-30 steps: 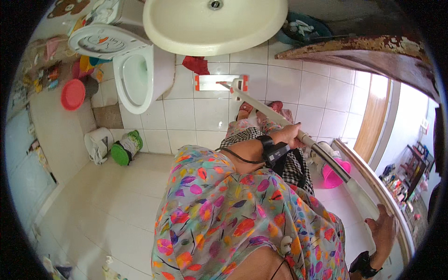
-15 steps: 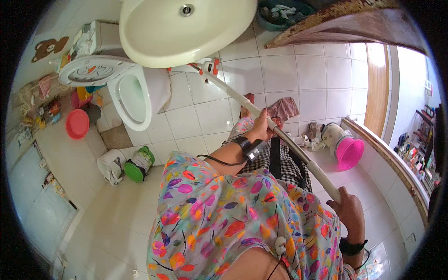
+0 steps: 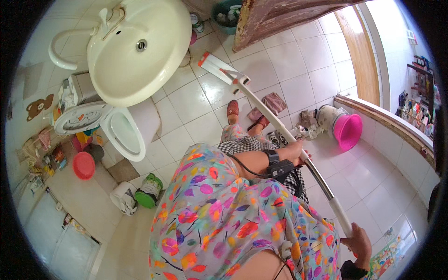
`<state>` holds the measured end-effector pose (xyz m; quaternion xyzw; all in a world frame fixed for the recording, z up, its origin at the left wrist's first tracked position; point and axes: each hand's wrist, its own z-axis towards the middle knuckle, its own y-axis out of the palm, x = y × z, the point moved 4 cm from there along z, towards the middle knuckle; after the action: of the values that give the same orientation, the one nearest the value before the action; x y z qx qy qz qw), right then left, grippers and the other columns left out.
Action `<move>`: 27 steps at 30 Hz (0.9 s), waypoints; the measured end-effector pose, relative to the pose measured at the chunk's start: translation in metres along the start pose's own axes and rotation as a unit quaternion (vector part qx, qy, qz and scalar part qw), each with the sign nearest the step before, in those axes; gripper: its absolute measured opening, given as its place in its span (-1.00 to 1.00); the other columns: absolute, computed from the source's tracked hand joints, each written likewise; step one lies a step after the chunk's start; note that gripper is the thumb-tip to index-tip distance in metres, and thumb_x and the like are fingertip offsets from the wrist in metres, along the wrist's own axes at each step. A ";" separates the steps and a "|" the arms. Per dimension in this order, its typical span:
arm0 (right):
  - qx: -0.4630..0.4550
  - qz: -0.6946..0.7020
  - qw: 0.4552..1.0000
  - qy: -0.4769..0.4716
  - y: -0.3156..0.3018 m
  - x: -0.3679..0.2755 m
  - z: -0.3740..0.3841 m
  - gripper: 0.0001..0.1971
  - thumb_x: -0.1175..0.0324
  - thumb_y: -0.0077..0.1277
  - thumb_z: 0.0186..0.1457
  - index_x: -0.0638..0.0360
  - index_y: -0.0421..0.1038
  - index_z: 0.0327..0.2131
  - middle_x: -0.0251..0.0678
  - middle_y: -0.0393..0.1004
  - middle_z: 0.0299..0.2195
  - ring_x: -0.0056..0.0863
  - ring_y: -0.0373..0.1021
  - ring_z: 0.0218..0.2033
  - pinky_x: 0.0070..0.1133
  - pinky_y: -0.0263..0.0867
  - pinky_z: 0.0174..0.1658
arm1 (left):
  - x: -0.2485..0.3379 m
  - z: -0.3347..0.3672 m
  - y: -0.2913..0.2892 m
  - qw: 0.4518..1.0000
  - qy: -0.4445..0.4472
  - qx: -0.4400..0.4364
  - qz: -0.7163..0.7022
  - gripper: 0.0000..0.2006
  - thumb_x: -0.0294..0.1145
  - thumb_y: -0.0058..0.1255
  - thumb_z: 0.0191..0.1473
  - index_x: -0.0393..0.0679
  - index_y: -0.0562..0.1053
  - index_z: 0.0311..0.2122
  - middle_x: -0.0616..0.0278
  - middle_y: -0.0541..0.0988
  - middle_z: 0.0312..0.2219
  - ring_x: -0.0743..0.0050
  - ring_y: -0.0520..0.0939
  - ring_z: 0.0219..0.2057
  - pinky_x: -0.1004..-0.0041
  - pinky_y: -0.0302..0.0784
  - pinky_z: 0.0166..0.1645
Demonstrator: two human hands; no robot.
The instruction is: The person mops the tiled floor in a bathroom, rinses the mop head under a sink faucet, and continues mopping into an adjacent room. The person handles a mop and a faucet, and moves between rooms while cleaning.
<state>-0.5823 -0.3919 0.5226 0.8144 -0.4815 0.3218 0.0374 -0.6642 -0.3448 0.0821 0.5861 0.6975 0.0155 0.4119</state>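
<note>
A long-handled flat mop [image 3: 267, 112] slants across the view, its pale pole having a shiny metal section. Its white mop head [image 3: 218, 68] with orange ends is over the tiled floor to the right of the washbasin [image 3: 185, 39]. My left hand [image 3: 294, 152] is wrapped round the middle of the pole. Lower down at the right, my right hand [image 3: 358, 241] grips the near end of the pole. Between my hands, the pole passes beside my flower-patterned clothing. Near the pole, a brownish-pink cloth [image 3: 270, 105] lies on the floor beside my red slippers.
A toilet [image 3: 122, 133] with its lid raised stands left of the basin. To the right lie a tipped pink bucket [image 3: 347, 132] and crumpled cloths beside a low tiled wall. A worn wooden panel [image 3: 280, 18] juts in at the top. A green-lidded container [image 3: 148, 191] stands lower left.
The mop head has come out from under the basin's edge onto the tiles to its right. Both my hands moved right and down in view with the pole, and the view itself has turned.
</note>
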 end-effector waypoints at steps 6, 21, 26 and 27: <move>-0.137 0.269 0.940 -0.158 0.079 -0.031 0.035 -0.55 0.35 0.17 -0.03 0.29 0.33 -0.05 -0.19 0.53 -0.31 -0.39 0.46 -0.32 -0.44 0.37 -0.25 | 0.047 -0.001 -0.064 0.961 0.073 0.151 0.220 -0.58 -0.07 -0.20 0.20 -0.25 0.12 -0.10 0.03 0.36 -0.40 -0.02 0.55 -0.46 -0.08 0.58 -0.41; -0.065 0.051 0.996 0.024 0.038 -0.017 -0.001 -0.60 0.46 0.23 -0.21 0.28 0.39 -0.21 -0.22 0.47 -0.61 -0.47 0.42 -0.69 -0.50 0.36 -0.58 | 0.012 -0.045 -0.026 0.989 0.003 -0.008 0.144 -0.74 -0.27 -0.21 0.20 -0.22 0.16 -0.13 0.12 0.40 -0.38 0.15 0.59 -0.39 0.02 0.61 -0.27; 0.003 -0.023 1.000 -0.007 -0.008 -0.014 -0.024 -0.67 0.52 0.21 -0.25 0.29 0.37 -0.32 -0.21 0.43 -0.68 -0.49 0.42 -0.71 -0.51 0.33 -0.65 | -0.014 -0.057 -0.008 0.997 0.024 -0.018 0.065 -0.78 -0.32 -0.21 0.16 -0.19 0.20 -0.14 0.19 0.42 -0.38 0.18 0.61 -0.35 0.05 0.63 -0.26; 0.012 -0.047 0.999 0.013 -0.016 -0.019 -0.026 -0.68 0.52 0.21 -0.26 0.30 0.36 -0.34 -0.21 0.42 -0.68 -0.49 0.41 -0.72 -0.51 0.32 -0.65 | -0.011 -0.064 -0.008 0.998 0.038 -0.024 0.054 -0.77 -0.31 -0.20 0.16 -0.18 0.21 -0.14 0.20 0.42 -0.38 0.18 0.61 -0.35 0.05 0.63 -0.25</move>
<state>-0.5886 -0.3596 0.5365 0.8321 -0.4386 0.3358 0.0491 -0.7087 -0.3265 0.1265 0.6118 0.6795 0.0765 0.3976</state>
